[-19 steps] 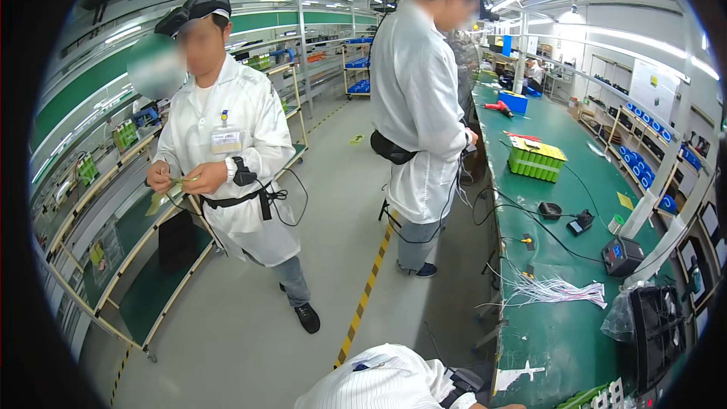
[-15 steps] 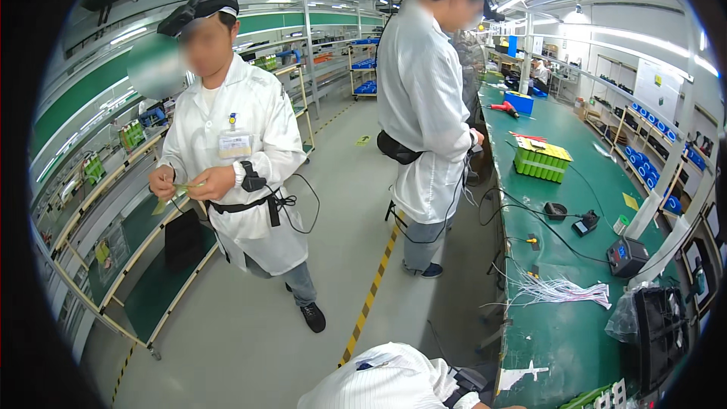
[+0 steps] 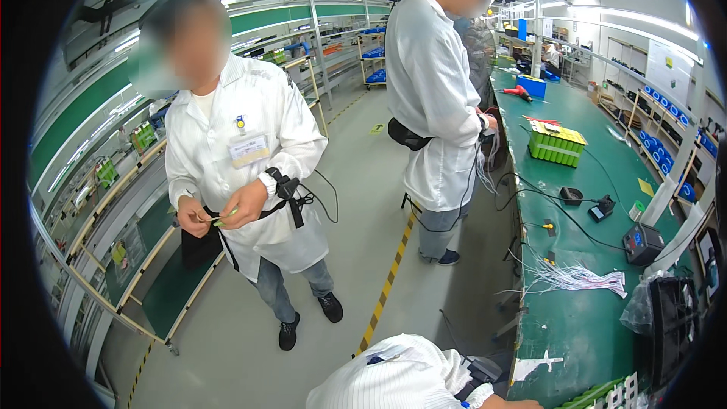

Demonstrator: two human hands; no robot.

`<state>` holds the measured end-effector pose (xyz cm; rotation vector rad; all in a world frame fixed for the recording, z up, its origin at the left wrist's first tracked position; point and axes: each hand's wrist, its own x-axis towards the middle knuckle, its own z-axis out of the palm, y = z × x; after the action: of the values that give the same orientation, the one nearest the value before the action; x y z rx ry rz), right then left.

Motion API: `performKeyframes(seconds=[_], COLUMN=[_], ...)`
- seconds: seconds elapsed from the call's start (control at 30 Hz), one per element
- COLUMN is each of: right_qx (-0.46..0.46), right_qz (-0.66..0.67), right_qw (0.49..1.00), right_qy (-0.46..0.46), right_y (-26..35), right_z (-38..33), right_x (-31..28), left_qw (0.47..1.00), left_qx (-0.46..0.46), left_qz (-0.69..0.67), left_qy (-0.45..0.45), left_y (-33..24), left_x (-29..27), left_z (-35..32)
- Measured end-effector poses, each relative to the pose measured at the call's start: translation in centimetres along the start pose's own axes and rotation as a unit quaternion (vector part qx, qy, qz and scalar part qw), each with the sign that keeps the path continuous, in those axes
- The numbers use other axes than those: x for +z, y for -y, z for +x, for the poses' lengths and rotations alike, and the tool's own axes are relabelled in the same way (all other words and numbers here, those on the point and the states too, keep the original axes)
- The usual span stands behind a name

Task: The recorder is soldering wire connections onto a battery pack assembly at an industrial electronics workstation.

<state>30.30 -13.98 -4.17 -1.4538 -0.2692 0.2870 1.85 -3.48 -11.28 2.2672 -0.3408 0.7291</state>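
Note:
A white striped sleeve with a dark wrist strap comes in at the lower edge. From it my left hand (image 3: 512, 404) reaches to the green bench top (image 3: 572, 341). Only a strip of that hand shows, and the frame's edge cuts off its fingers. Close to its right lies a green part (image 3: 594, 394) beside white plates with holes (image 3: 630, 389), both partly cut off. My right hand is out of the picture.
A co-worker (image 3: 242, 159) on the left holds a thin greenish strip; another (image 3: 435, 98) stands at the bench. On it are white wires (image 3: 579, 279), a green battery pack (image 3: 555, 144), a dark box-shaped device (image 3: 642, 244) and a red heat gun (image 3: 518, 92). A cart (image 3: 163, 238) stands left.
The left co-worker has come closer, with both hands and the strip lower. My view has turned slightly, so the bench and its things sit further right.

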Motion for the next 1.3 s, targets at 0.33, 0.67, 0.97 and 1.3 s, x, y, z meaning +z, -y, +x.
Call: performKeyframes(seconds=[0.33,0.67,0.97,1.3], right_qx=[-0.019,-0.033,-0.047,-0.08], right_qz=[-0.007,-0.013,-0.034,-0.13], right_qw=[0.998,0.995,0.993,0.977], right_qy=[-0.056,-0.088,-0.104,-0.149], right_y=[-2.6,-4.0,-4.9,-7.7], right_z=[-0.3,-2.2,-2.5,-1.2], right_x=[-4.4,-5.7,-7.6,-10.1], left_qw=[0.964,0.999,0.992,0.98], left_qx=[-0.153,-0.015,-0.085,-0.12], left_qz=[-0.065,0.002,-0.042,-0.07], left_qy=[0.207,0.041,0.082,0.142], left_y=[-0.3,-0.1,-0.7,-1.4], left_x=[-0.9,-1.0,-1.8,-3.0], left_z=[0.4,0.4,1.1,2.3])
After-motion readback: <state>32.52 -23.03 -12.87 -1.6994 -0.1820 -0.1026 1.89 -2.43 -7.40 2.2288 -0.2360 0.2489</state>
